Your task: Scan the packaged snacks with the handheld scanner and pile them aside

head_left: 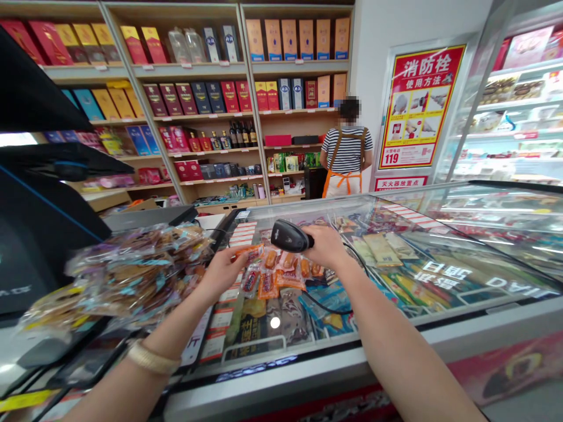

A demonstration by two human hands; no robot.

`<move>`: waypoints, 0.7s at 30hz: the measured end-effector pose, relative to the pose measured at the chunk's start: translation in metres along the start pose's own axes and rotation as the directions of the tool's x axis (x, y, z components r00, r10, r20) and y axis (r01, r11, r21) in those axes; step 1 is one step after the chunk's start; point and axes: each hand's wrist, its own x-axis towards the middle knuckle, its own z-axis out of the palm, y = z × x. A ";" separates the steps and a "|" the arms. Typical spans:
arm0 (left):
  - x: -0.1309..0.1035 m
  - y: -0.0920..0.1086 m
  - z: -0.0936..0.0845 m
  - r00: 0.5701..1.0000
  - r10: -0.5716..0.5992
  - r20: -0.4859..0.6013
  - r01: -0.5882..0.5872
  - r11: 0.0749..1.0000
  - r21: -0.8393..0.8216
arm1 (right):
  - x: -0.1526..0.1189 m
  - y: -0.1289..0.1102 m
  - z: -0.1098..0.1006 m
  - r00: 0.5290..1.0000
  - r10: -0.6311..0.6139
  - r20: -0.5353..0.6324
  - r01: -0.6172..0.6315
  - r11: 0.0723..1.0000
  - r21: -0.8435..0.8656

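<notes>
My right hand (325, 245) is wrapped round a black barcode scanner (288, 235), whose head points left above the glass lid. From it a dark cable (328, 308) loops down over the lid. My left hand (226, 269) pinches the edge of an orange snack packet (251, 253) at the left of a small pile. Several small orange-and-clear sausage packets (269, 284) lie together on the glass top (275, 343) of a chest freezer, below the scanner. Part of the pile is hidden behind the scanner and my right hand.
A heap of clear-bagged snacks (145, 272) sits left of my left arm, beside a dark monitor (39, 234). Frozen goods show through the glass. Beyond the freezer, a person in a striped shirt (345, 152) stands facing shelves (211, 120) of boxed bottles.
</notes>
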 end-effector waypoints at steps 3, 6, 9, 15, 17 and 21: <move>0.014 -0.004 0.019 0.973 0.220 0.064 -0.229 0.929 0.292 | 0.000 0.005 0.002 0.999 0.037 -0.017 -0.037 0.999 -0.003; 0.021 -0.006 0.036 0.934 0.303 0.188 -0.356 0.820 0.448 | 0.000 0.008 0.005 0.999 0.050 -0.005 -0.050 0.999 -0.005; 0.022 -0.005 0.042 0.881 0.295 0.371 -0.455 0.746 0.487 | 0.000 0.009 0.008 0.999 0.053 0.004 -0.053 0.999 -0.005; 0.010 -0.001 0.011 0.879 0.297 0.372 -0.458 0.742 0.489 | 0.000 0.010 0.008 0.998 0.055 0.000 -0.055 0.998 0.009; 0.002 0.000 -0.012 0.905 0.319 0.282 -0.424 0.732 0.533 | 0.000 0.010 0.007 0.998 0.063 0.003 -0.063 0.998 0.010; -0.021 0.005 -0.060 0.945 0.266 0.187 -0.318 0.627 0.711 | 0.000 0.010 0.007 0.997 0.076 0.000 -0.076 0.997 0.021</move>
